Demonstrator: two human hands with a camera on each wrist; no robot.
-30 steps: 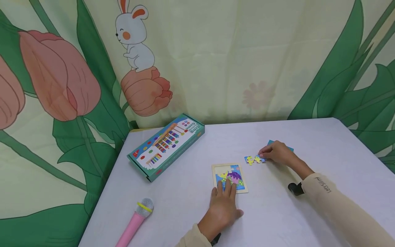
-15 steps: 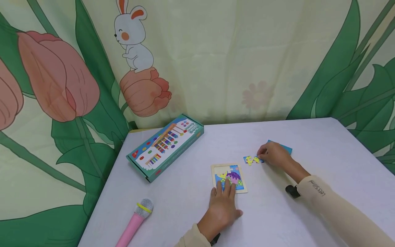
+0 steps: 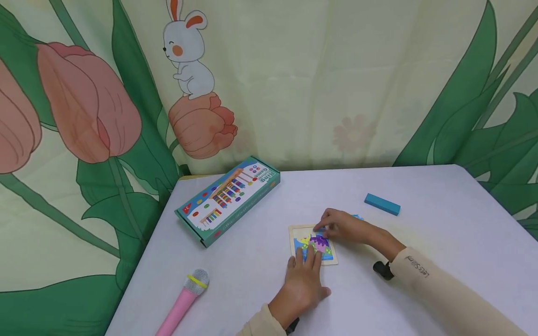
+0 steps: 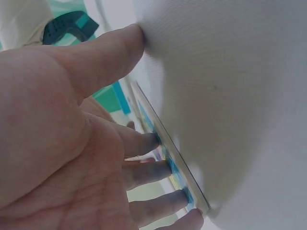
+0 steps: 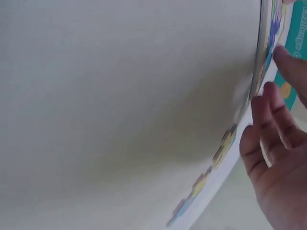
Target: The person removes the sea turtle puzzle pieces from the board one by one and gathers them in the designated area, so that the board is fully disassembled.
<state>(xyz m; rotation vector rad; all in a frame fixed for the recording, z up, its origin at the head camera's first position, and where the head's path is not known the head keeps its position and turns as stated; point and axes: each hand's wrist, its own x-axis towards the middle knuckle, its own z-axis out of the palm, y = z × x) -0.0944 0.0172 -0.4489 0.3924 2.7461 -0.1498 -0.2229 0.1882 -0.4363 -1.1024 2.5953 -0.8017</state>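
My left hand (image 3: 300, 289) lies with spread fingers over the lower edge of a small wooden jigsaw puzzle (image 3: 319, 242), a framed picture with purple, yellow and blue areas. In the left wrist view, those fingertips meet the puzzle's edge (image 4: 180, 167) while the thumb touches the cloth. My right hand (image 3: 346, 227) reaches to the puzzle's upper right corner, fingertips at its blue part. The right wrist view shows the thumb and bent fingers apart, with no piece discernible between them. Loose yellow and blue puzzle pieces (image 5: 194, 189) lie beside the board, mostly hidden by the right hand in the head view.
A blue block (image 3: 382, 204) lies behind the right hand. A green ring game box (image 3: 227, 200) stands at the back left, and a pink toy microphone (image 3: 182, 298) at the front left. The white-covered table (image 3: 445, 210) meets a printed curtain (image 3: 294, 93) at the back.
My right hand has moved left and toward me, from the loose pieces to the puzzle's upper right corner, uncovering the blue block. The left hand has stayed on the puzzle.
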